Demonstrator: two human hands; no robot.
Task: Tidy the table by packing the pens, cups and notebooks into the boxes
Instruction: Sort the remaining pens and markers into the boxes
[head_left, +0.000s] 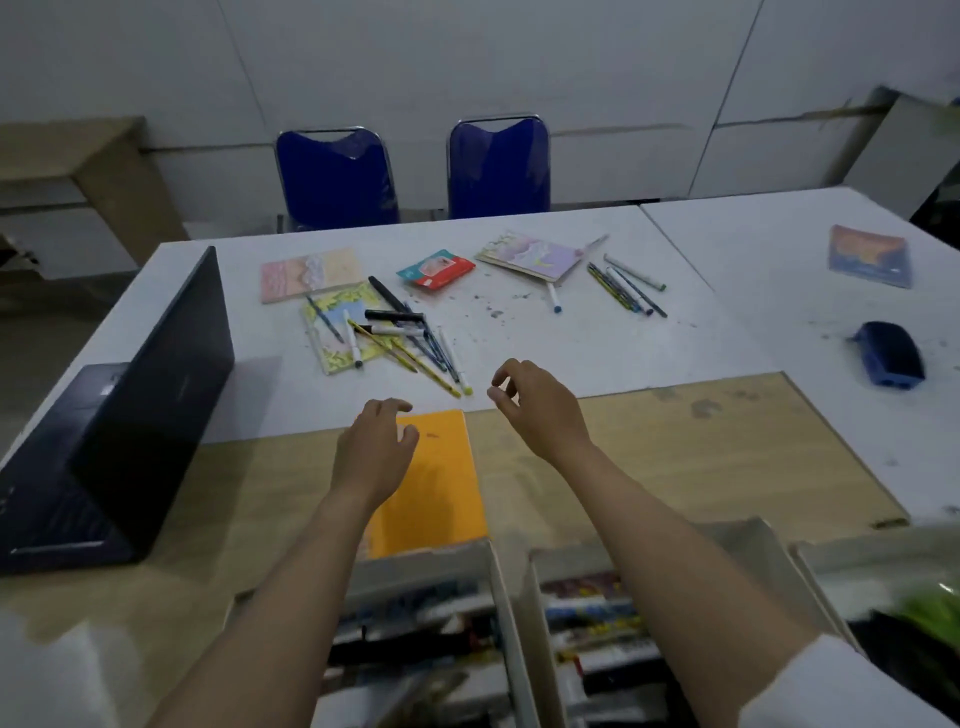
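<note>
You face a pale panelled wall (519, 62) in dim, bluish light. Two blue chairs (337, 176) stand side by side against the far edge of the white table (597, 343). A second white table (769, 244) butts against its right side. At far left stands a brown desk (104, 166).

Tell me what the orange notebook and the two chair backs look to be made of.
Orange notebook: seemingly paper or thin card, matte; it lies flat and shows no glare. Chair backs: blue padding under what looks like clear plastic wrap, given the sheen, in shiny metal tube frames.
</note>
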